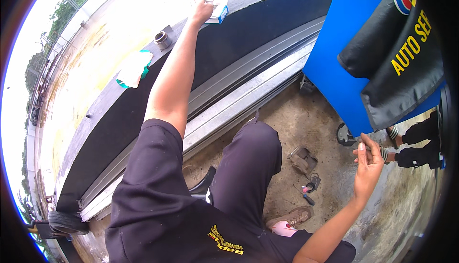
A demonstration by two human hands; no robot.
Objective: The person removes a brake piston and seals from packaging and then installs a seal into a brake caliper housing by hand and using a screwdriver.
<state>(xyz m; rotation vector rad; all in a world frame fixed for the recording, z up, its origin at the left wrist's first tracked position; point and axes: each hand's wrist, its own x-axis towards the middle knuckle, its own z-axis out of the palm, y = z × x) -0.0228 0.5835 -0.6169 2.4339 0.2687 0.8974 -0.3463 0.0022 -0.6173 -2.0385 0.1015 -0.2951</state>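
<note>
My left arm stretches over the dark wall, and my left hand (202,10) is closed at a white-and-blue box (218,14) on the ledge. Whatever its fingers grip is lost in the glare. Nearer along that ledge stands a short hollow metal cylinder (162,40), and beside it lies a white-and-green packet (136,71). My right hand (368,162) is raised over the floor at the right, fingers curled and pressed toward the thumb. If it holds anything, that is too small to make out. Below, a rusty brake caliper (302,160) rests on the concrete.
A screwdriver (308,198) and a black ring (311,186) lie near my shoe (291,217). A blue cabinet (330,71) on casters, draped with a black cover (406,67), stands at the right. Another person's sandalled foot (395,136) is beyond it. A tyre (67,223) sits lower left.
</note>
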